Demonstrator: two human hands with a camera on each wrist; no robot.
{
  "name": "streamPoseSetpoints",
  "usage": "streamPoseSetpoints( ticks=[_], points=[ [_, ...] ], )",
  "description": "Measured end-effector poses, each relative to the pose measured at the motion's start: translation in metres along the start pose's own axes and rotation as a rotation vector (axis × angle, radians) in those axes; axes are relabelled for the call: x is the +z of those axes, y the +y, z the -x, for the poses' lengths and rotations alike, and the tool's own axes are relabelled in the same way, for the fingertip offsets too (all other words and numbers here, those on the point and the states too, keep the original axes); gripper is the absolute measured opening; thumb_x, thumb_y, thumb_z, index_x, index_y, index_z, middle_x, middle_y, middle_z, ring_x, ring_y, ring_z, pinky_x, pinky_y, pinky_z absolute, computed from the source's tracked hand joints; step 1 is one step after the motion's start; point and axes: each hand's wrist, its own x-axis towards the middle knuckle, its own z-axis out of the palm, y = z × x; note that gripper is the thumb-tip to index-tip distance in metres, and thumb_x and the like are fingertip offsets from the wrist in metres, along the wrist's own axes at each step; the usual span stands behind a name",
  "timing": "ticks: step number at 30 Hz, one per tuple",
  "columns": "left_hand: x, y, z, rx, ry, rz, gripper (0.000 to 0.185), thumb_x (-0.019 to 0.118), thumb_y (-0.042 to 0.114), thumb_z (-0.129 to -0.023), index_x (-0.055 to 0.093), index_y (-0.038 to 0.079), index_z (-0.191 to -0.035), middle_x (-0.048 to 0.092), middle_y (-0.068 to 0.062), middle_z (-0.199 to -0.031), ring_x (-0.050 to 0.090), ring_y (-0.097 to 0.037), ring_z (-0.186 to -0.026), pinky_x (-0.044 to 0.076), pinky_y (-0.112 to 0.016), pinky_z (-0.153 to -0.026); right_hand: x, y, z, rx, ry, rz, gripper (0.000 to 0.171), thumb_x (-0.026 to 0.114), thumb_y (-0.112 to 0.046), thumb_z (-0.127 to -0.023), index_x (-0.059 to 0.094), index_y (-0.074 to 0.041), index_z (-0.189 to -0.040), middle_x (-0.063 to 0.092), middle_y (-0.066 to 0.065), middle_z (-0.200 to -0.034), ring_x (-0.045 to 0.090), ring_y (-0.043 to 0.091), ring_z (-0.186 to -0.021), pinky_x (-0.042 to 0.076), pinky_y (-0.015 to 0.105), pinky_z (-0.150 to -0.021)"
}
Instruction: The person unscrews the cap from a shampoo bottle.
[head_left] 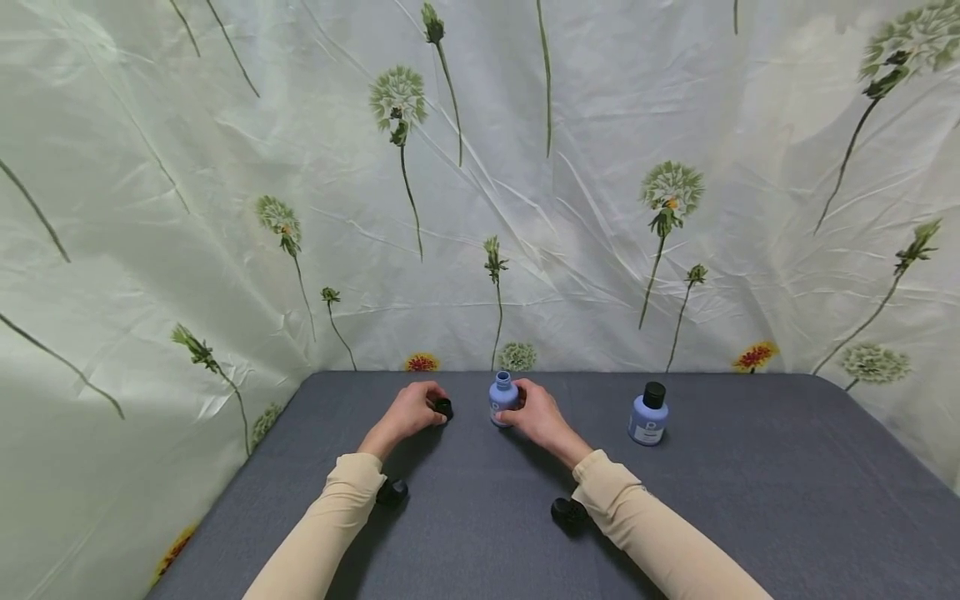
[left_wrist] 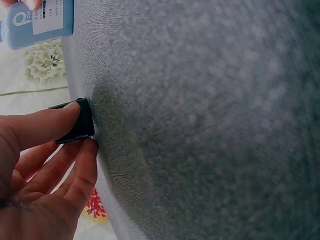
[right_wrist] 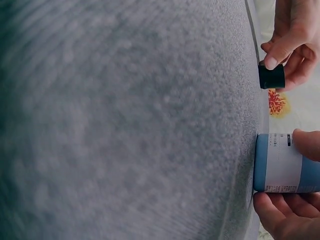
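My left hand [head_left: 411, 410] pinches a black bottle cap [head_left: 444, 408] between thumb and fingers. In the left wrist view the cap [left_wrist: 82, 122] is at the cloth surface, its hollow side facing away from the cloth. A blue bottle [head_left: 501, 392], upright and with its neck uncovered, stands to the right of the cap. My right hand [head_left: 538, 415] grips this bottle from its right side. The right wrist view shows the thumb and fingers on either side of the bottle's white label [right_wrist: 282, 162]; the bottle's top is out of that view.
A second blue bottle [head_left: 648, 421], with a black cap on, stands upright to the right of my right hand. Dark grey cloth covers the table [head_left: 480, 525]. A pale curtain [head_left: 585, 208] with printed dandelions hangs behind the table and along its left side.
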Motion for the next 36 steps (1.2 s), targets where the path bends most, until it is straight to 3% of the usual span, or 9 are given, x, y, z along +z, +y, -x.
streamPoseSetpoints(
  ticks=[10,25,36],
  points=[
    [0.003,-0.011,0.002,-0.023,-0.025,0.116,0.032,0.08,0.0,-0.077,0.069,0.004,-0.107,0.068,-0.007,-0.098,0.066,-0.023,-0.088,0.052,-0.034,-0.065,0.0,0.0,0.002,0.008,-0.009,-0.012,0.057,0.079,-0.009,-0.082,0.054,0.004,-0.132,0.062,0.018,-0.123,0.06,0.034,-0.113,0.048,0.047,-0.092],
    [-0.004,-0.016,0.007,-0.044,-0.037,0.24,0.035,0.078,0.002,-0.079,0.067,0.0,-0.112,0.068,-0.01,-0.102,0.066,-0.025,-0.093,0.053,-0.037,-0.071,-0.005,0.002,0.005,0.011,0.01,-0.061,0.06,0.081,-0.01,-0.081,0.054,0.003,-0.133,0.061,0.019,-0.126,0.059,0.034,-0.116,0.047,0.047,-0.095],
    [-0.01,-0.013,0.025,-0.108,-0.005,0.257,0.042,0.077,0.003,-0.082,0.063,-0.002,-0.121,0.067,-0.01,-0.104,0.065,-0.028,-0.097,0.053,-0.043,-0.078,-0.017,0.005,0.012,0.021,-0.002,-0.079,0.062,0.079,-0.015,-0.084,0.051,0.002,-0.137,0.059,0.018,-0.131,0.057,0.035,-0.12,0.045,0.049,-0.097]
  ],
)
